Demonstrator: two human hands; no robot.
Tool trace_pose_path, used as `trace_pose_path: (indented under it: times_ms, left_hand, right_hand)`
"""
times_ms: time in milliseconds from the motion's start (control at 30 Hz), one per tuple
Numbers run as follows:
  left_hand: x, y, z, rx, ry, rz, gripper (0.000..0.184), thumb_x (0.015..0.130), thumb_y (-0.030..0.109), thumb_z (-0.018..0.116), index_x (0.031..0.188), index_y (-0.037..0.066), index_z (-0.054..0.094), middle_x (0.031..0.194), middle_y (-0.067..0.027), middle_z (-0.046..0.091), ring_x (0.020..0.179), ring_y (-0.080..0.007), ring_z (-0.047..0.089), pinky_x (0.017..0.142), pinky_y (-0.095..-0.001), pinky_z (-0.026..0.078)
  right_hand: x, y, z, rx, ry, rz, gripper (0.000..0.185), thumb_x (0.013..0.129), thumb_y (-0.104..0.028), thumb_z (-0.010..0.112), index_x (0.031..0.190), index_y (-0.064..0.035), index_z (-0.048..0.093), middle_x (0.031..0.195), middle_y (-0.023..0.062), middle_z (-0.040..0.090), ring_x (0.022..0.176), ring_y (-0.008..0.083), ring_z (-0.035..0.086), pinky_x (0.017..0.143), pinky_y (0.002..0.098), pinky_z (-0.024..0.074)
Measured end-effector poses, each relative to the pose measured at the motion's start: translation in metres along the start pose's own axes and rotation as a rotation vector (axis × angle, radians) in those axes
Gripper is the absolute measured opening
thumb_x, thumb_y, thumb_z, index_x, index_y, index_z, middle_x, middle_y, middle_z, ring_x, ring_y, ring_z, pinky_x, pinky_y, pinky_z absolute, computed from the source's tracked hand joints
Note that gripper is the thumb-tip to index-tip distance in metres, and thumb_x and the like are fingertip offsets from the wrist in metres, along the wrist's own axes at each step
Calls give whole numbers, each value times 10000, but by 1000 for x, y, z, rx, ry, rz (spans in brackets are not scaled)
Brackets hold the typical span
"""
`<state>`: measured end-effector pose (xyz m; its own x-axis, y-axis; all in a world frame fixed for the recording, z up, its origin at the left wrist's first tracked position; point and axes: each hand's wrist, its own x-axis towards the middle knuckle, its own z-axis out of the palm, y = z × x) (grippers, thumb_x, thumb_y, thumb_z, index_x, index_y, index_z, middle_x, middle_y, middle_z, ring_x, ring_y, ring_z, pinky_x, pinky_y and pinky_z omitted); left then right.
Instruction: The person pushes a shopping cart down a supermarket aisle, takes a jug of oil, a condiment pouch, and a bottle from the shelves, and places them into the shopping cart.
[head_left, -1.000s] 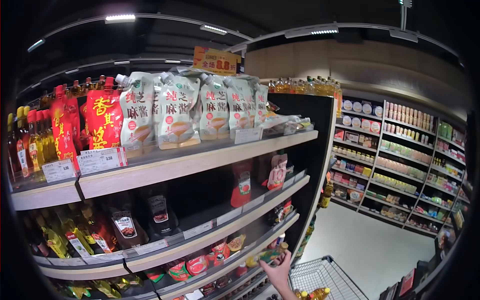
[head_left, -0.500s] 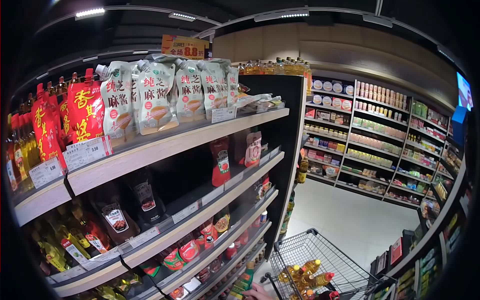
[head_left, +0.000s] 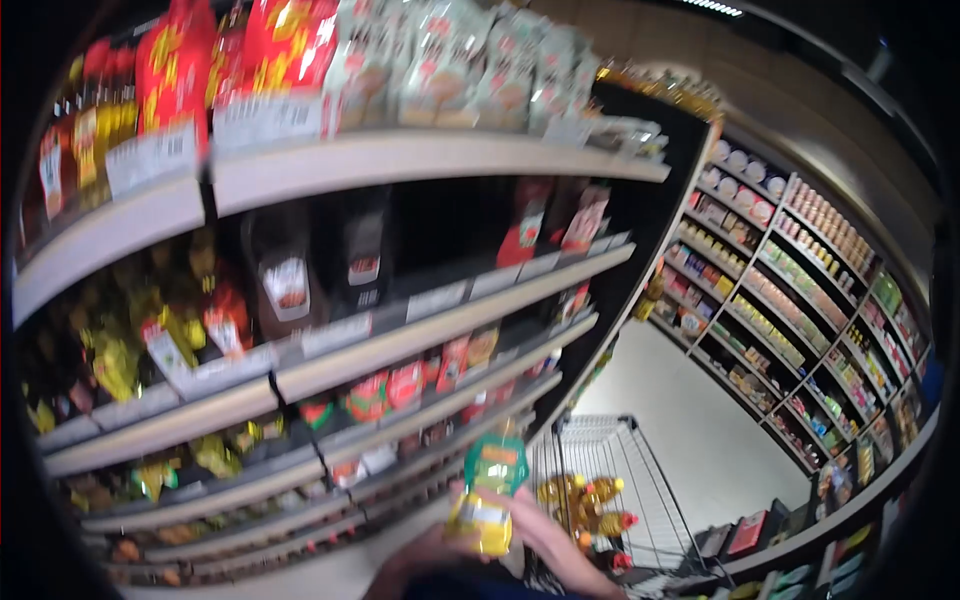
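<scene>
A bottle with a green upper part and a yellow lower part is held low in front of me, beside the shelves. My right hand reaches in from the right, its fingers closed across the bottle's middle. On the lower left side of the bottle, my left hand grips it near the yellow part. Motion blur hides the print on the bottle and the exact finger positions.
A wire shopping cart holding several oil bottles stands right of my hands. Shelves of sauces, with a pale shelf edge, line the left. Stocked shelves stand across the pale floor.
My view has tilted down and turned left. The green and yellow bottle has come up further into view, and both hands now show on it; only one hand was partly visible before.
</scene>
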<state>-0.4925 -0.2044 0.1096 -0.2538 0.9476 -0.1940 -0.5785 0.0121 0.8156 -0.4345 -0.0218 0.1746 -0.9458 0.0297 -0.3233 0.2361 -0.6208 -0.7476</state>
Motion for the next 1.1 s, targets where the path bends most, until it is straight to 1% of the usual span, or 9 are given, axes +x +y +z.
trace_pose_path:
  times_ms: [67,133,200,333,667,767,867,1000,1100]
  left_hand:
    - [3,-12,-2,49,39,61,356,966,282,643,1207,20,637,1090,-80,710,1005,-168,665,955,-332,494]
    - [-4,-3,6,164,202,-9,460,895,331,733,1212,10,646,1112,-80,709,1042,-163,654,955,-303,490]
    - [-11,6,14,188,183,36,471,878,338,751,1196,5,653,1101,-87,711,1031,-165,654,942,-306,492]
    - [-22,15,17,270,225,-1,457,880,330,749,1184,1,658,1083,-90,714,1011,-162,657,917,-310,495]
    - [-48,23,9,240,260,99,423,895,316,739,1173,7,664,1051,-87,725,973,-160,669,886,-311,500]
    - [-55,12,3,236,319,106,402,893,322,742,1145,14,680,1030,-89,729,965,-164,673,884,-313,501]
    - [-64,6,-3,274,382,86,381,891,317,743,1120,16,692,1015,-92,733,961,-175,678,886,-318,502]
    - [-74,10,-2,318,457,23,371,891,311,740,1111,15,694,1023,-89,733,963,-188,681,893,-326,503]
    - [-75,5,-5,278,444,21,383,886,223,718,1202,21,638,1090,-98,711,1055,-199,658,941,-338,488]
  right_hand:
    - [-3,-9,10,-75,6,20,434,964,-115,629,1346,-15,449,1276,167,633,1099,299,662,886,456,583]
    - [-3,-9,16,-102,-86,-37,421,967,-95,616,1351,-17,463,1270,171,634,1098,298,663,910,433,574]
    - [-5,-12,21,-123,-108,-3,418,967,-79,610,1356,-14,470,1265,173,637,1100,294,663,921,411,567]
    - [-4,-11,28,-152,-122,-1,440,957,-51,601,1366,-10,444,1250,214,627,1093,343,662,902,450,580]
    - [8,0,56,-254,-145,5,408,964,-80,613,1341,-20,468,1210,191,650,1084,314,666,901,435,575]
    - [14,8,64,-253,-184,10,350,961,-105,637,1284,-27,526,1184,136,677,1058,228,672,890,359,562]
    - [20,14,70,-253,-236,30,402,964,-82,614,1334,-23,468,1189,171,656,1084,288,661,884,406,574]
    - [25,24,75,-253,-224,96,405,966,-86,613,1337,-21,463,1189,171,654,1088,287,660,885,400,574]
    - [23,24,79,-246,-242,121,445,968,-121,614,1365,-22,440,1225,186,633,1114,299,646,909,412,561]
